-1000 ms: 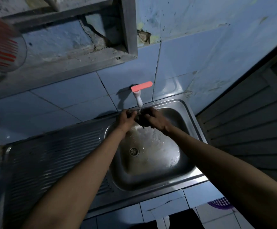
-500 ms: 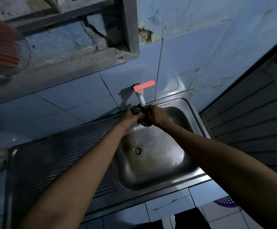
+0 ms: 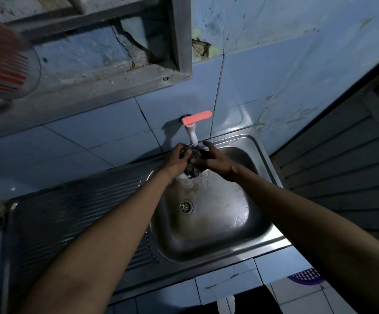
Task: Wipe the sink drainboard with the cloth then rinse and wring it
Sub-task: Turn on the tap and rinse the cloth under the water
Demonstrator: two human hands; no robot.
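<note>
A dark wet cloth [image 3: 194, 163] is bunched between both hands right under the white tap [image 3: 192, 135] with its pink lever [image 3: 197, 117]. My left hand [image 3: 176, 159] grips the cloth's left side and my right hand [image 3: 215, 160] grips its right side. Water runs down from the cloth into the steel sink basin [image 3: 208, 223] and splashes on the bottom near the drain [image 3: 186, 206]. The ribbed drainboard [image 3: 70, 214] lies to the left of the basin, partly hidden by my left forearm.
Blue wall tiles back the sink. A concrete ledge and metal frame [image 3: 179, 41] hang above. A red-striped plastic object [image 3: 0, 66] sits at the upper left. Louvered panels [image 3: 342, 166] stand on the right, and a purple basket [image 3: 305, 276] is on the floor below.
Both hands with the cloth rose closer under the tap spout. More water now splashes into the basin below the cloth.
</note>
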